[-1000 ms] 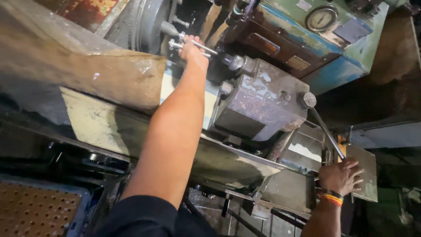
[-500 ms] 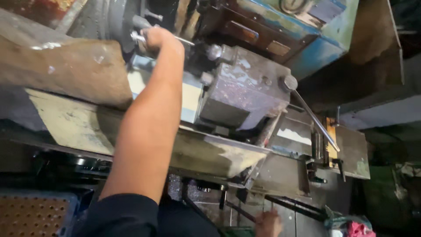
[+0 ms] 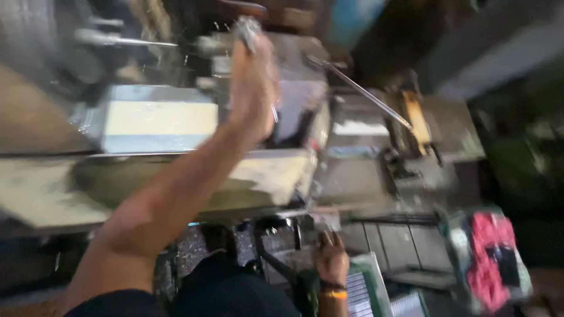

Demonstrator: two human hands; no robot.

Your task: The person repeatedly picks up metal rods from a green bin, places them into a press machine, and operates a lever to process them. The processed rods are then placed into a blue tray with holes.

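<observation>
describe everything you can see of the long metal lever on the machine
The long metal lever is a thin, straight rod of bare grey metal, shiny along its length. It slants from upper left, beside the grey machine block, down to the right, ending near a yellowish part. No hand touches it: the left hand is raised to its left, the right hand is low near the floor. Blur hides its ends and mounting.

Blurred metal tool (image 3: 249, 26), raised upright
</observation>
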